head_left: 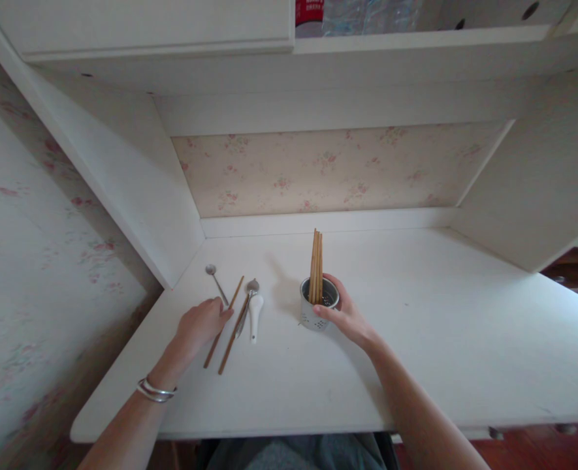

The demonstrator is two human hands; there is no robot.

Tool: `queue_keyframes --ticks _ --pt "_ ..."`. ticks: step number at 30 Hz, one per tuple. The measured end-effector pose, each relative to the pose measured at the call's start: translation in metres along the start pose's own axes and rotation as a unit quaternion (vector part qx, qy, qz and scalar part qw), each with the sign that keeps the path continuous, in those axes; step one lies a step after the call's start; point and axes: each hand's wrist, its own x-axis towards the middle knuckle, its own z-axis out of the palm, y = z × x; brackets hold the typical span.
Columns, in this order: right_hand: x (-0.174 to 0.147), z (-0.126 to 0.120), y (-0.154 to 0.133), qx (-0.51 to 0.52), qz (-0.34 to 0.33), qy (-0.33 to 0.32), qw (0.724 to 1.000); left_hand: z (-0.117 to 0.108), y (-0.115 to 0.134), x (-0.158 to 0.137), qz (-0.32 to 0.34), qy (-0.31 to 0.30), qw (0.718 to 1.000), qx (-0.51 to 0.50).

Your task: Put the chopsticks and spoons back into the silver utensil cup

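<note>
My right hand (345, 318) is wrapped round the right side of a metal utensil holder (313, 320) with small holes. Several wooden chopsticks (316, 267) stand upright in the holder. On the left, my left hand (204, 323) has its fingers closed on the middle of a wooden chopstick (213, 350), partly hiding it. Another chopstick (227, 352) lies alongside, to the right. Beside that are a white spoon (255, 316) and metal spoons (252, 286), overlapping. A long-handled metal spoon (211, 269) lies just beyond my left hand, its handle end near my fingers.
Everything lies on a white desk (440, 352) with side panels and a low back ledge (328, 222). Overhead, a white shelf (347, 72) spans the desk and holds plastic-wrapped items (367, 16). A papered wall (34, 261) stands at the left.
</note>
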Motion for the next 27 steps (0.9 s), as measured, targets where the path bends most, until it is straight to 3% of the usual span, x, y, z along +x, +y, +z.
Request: queue_keyframes --ticks 4,8,10,13,16,20,24,27 --pt "-0.001 0.002 0.0 0.015 0.01 0.004 1.0 0.006 0.002 0.005 0.023 -0.011 0.999 0.021" --pt "-0.002 0.003 0.002 0.016 0.008 0.009 1.0 -0.004 0.001 0.008 0.04 -0.027 0.998 0.034" --pt "-0.003 0.003 0.003 0.014 0.005 0.009 1.0 -0.016 0.0 0.006 0.04 0.005 0.999 0.022" --pt "-0.003 0.003 0.003 0.004 0.002 0.01 1.0 -0.044 0.007 -0.002 0.055 0.103 0.993 -0.036" --pt "-0.003 0.003 0.003 -0.005 -0.001 0.01 1.0 -0.076 0.03 -0.01 0.09 0.169 0.965 -0.181" --pt "-0.004 0.004 0.002 -0.002 -0.008 0.014 1.0 -0.106 0.079 -0.007 0.126 0.209 0.89 -0.384" --pt "-0.005 0.005 0.0 -0.009 -0.01 0.02 1.0 -0.11 0.128 0.011 0.161 0.274 0.837 -0.445" --pt "-0.005 0.006 -0.002 0.001 -0.016 0.019 1.0 -0.099 0.154 0.026 0.18 0.29 0.831 -0.438"
